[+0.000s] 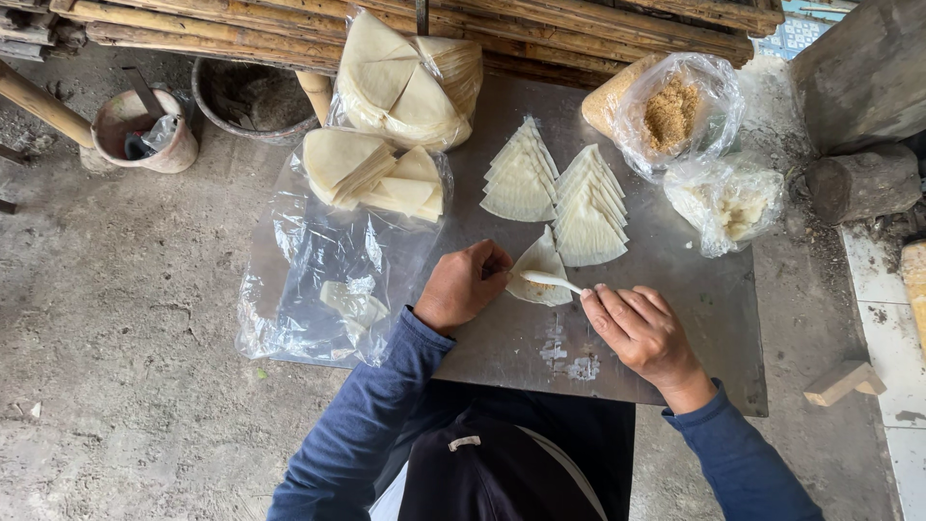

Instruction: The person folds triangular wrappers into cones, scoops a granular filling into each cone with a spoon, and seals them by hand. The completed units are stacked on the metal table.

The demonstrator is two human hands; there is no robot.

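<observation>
Here we are, looking straight down at a metal sheet serving as a worktop. The left hand is curled, fingertips pressing down on the left edge of a folded dough wrapper that lies flat on the sheet, just below the fanned stacks. The right hand comes in from the right, fingers drawn together, pinching the end of a thin white stick whose far tip rests on the wrapper's face. What sits on that tip is too small to tell, possibly a dab of filling.

Just above the wrapper, two fans of triangular wrappers lie side by side, overlapping like roof tiles. To the left, more quarter-cut wrappers rest in piles on a crumpled clear plastic sheet, and a clear bag of stacked wrappers sits at the top edge by the bamboo poles.

Top right, an open plastic bag of brown crumbly filling, and right beside it a bag of pale white lumps. On the concrete floor to the left stands a small bucket, a larger basin near it. Both sleeves are dark blue.
</observation>
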